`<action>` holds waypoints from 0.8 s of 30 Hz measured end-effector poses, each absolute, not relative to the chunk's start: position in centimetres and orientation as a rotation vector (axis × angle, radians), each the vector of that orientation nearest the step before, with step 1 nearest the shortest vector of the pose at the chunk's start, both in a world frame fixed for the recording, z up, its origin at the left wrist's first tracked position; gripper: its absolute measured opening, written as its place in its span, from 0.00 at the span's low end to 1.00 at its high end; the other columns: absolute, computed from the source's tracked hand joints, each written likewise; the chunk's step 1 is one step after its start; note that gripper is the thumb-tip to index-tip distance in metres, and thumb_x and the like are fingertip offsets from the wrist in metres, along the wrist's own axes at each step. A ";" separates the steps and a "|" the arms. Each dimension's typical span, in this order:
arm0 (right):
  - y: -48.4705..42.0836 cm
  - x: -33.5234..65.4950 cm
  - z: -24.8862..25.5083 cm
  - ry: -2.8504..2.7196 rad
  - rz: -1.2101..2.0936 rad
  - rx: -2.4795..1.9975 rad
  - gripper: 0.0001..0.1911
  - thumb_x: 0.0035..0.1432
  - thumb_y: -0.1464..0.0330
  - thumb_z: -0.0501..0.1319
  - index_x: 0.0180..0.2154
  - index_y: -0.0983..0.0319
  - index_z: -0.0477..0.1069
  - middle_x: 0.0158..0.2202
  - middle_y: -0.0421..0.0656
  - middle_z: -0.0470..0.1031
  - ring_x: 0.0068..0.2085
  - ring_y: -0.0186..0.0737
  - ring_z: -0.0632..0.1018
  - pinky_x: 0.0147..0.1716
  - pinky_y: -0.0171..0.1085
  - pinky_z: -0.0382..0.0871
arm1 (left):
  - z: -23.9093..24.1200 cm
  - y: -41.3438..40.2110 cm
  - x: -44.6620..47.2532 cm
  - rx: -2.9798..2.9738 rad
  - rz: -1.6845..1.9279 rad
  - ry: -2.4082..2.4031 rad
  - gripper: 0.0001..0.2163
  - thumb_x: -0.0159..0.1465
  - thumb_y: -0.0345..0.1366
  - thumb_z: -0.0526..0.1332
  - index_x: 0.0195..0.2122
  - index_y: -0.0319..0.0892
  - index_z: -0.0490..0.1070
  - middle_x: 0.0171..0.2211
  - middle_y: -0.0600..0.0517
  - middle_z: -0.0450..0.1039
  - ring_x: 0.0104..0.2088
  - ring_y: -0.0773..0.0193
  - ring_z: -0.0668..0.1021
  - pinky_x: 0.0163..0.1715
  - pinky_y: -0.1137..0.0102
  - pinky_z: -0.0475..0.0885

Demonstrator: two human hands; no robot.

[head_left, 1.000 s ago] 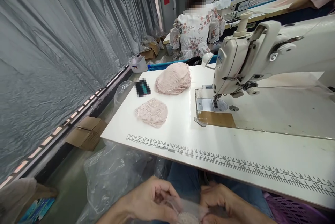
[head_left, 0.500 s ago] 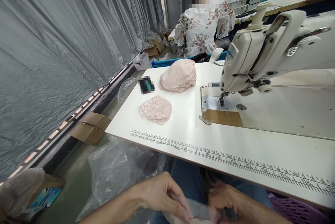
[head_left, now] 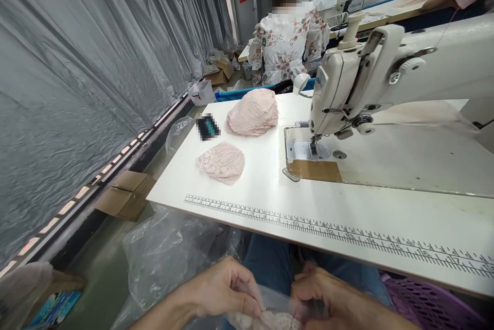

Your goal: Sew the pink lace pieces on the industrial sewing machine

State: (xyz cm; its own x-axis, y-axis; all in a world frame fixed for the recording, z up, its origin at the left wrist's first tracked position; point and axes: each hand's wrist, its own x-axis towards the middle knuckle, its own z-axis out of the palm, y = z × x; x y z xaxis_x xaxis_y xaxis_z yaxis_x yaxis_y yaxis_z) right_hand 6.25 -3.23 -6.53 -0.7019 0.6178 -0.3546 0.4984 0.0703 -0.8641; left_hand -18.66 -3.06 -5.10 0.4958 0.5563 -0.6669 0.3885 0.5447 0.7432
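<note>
Over my lap, below the table's front edge, my left hand (head_left: 235, 289) is closed in a pinch on a pale pink lace piece (head_left: 272, 319). My right hand (head_left: 318, 294) has its fingers curled round the other side of it. A thin see-through layer (head_left: 275, 296) stretches between both hands; whether it is plastic or sheer fabric I cannot tell. The bottom of the frame cuts off the lower part of the lace. On the table lie one flat lace piece (head_left: 222, 163) and, behind it, a stacked pile of similar pink pieces (head_left: 252, 113).
A white sewing machine (head_left: 347, 83) stands at the right of the white table (head_left: 254, 186), which has a printed ruler along its front. Left of the table are a cardboard box (head_left: 125, 195) and clear plastic sheeting (head_left: 165, 258). A purple basket (head_left: 432, 304) sits lower right. A co-worker (head_left: 285, 36) sits ahead.
The view has shifted slightly to the right. Both hands have risen a little, and more of the lace between them shows. The pieces on the table lie as before.
</note>
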 end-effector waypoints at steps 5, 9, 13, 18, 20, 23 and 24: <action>-3.1 6.0 -6.2 -2.194 1.733 -1.161 0.04 0.48 0.75 0.67 0.29 0.61 0.76 0.31 0.38 0.71 0.38 0.40 0.73 0.36 0.34 0.63 | -4.5 -3.1 -19.0 1.053 0.130 1.080 0.22 0.43 0.52 0.74 0.31 0.38 0.81 0.25 0.50 0.76 0.26 0.69 0.74 0.29 0.75 0.69; -3.1 6.3 -5.6 -2.174 1.752 -1.153 0.06 0.50 0.74 0.64 0.32 0.61 0.76 0.32 0.40 0.72 0.39 0.41 0.74 0.37 0.35 0.65 | -4.4 -3.2 -19.2 1.066 0.119 1.059 0.24 0.43 0.54 0.74 0.31 0.38 0.81 0.25 0.50 0.75 0.26 0.67 0.74 0.31 0.74 0.71; -3.2 6.4 -5.7 -2.141 1.779 -1.158 0.08 0.48 0.74 0.63 0.33 0.60 0.78 0.32 0.40 0.72 0.39 0.42 0.75 0.37 0.35 0.65 | -4.9 -3.4 -18.9 1.070 0.080 1.052 0.28 0.36 0.54 0.75 0.33 0.39 0.81 0.24 0.53 0.73 0.24 0.70 0.71 0.27 0.77 0.68; -3.2 6.5 -6.0 -2.063 1.842 -1.149 0.07 0.48 0.73 0.63 0.31 0.60 0.78 0.26 0.37 0.70 0.32 0.37 0.72 0.32 0.32 0.65 | -5.5 -3.7 -18.0 1.125 0.068 1.059 0.28 0.37 0.57 0.74 0.32 0.39 0.82 0.20 0.55 0.70 0.21 0.72 0.66 0.23 0.78 0.63; -3.1 6.7 -6.1 -2.034 1.883 -1.147 0.06 0.48 0.73 0.63 0.30 0.60 0.78 0.24 0.36 0.69 0.31 0.36 0.72 0.29 0.31 0.64 | -5.4 -3.7 -17.8 1.147 0.076 1.053 0.28 0.39 0.58 0.72 0.31 0.39 0.82 0.18 0.55 0.68 0.20 0.73 0.64 0.23 0.78 0.63; -3.0 7.0 -6.2 -1.991 1.947 -1.148 0.07 0.48 0.74 0.62 0.30 0.60 0.79 0.22 0.36 0.68 0.28 0.34 0.70 0.26 0.30 0.61 | -5.2 -3.6 -17.9 1.177 0.060 1.048 0.27 0.38 0.58 0.73 0.31 0.40 0.82 0.17 0.56 0.66 0.20 0.73 0.62 0.22 0.78 0.62; -3.0 7.1 -6.2 -1.979 1.961 -1.145 0.07 0.48 0.74 0.62 0.29 0.60 0.79 0.22 0.36 0.67 0.28 0.34 0.70 0.26 0.30 0.60 | -5.2 -3.6 -17.9 1.179 0.055 1.047 0.28 0.37 0.59 0.73 0.31 0.40 0.82 0.17 0.56 0.66 0.20 0.73 0.62 0.21 0.77 0.62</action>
State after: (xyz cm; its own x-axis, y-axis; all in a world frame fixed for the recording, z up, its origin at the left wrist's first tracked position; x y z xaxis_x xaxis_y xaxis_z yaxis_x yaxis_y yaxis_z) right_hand 7.06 -3.01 -6.25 -0.7038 0.5813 -0.4084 0.4135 -0.1322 -0.9008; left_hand -17.88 -3.60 -5.18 0.5556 0.5342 -0.6372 0.4641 0.4366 0.7707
